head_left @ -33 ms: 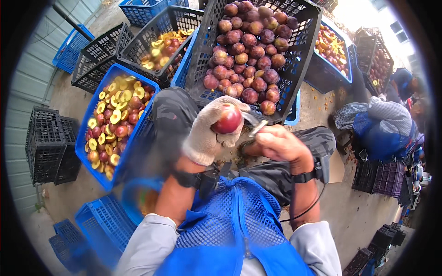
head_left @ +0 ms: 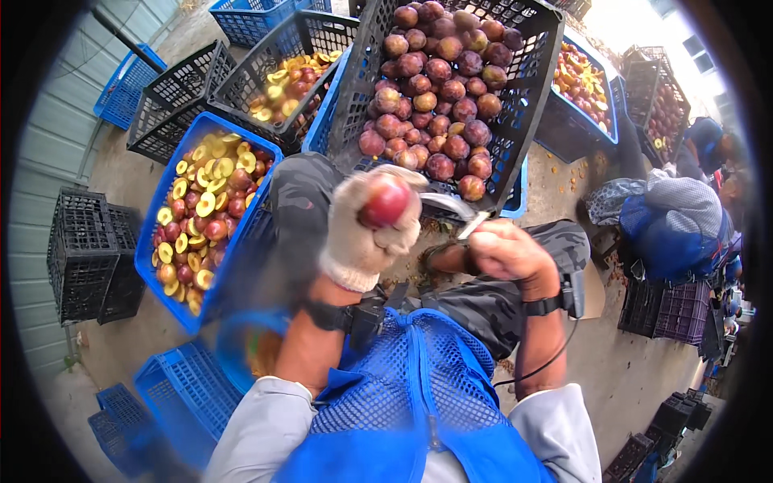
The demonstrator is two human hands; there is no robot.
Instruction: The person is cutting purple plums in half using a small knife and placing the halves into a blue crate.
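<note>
Gripping a red plum [head_left: 385,201] in its white work glove, the left hand [head_left: 366,233] is holding the fruit up over the lap, while the bare right hand [head_left: 507,251] is closing around a knife [head_left: 455,211] (blade blurred) just beside it, below the black crate [head_left: 527,121] of whole plums.

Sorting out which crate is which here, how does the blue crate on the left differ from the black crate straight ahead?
The blue crate holds halved fruit, yellow cut faces up among red skins; the black crate holds whole reddish-purple fruit. The blue crate lies low beside the left knee; the black crate stands tilted toward the person, beyond the gloved left hand holding one whole fruit. Both are open-lattice plastic crates, well filled.
</note>
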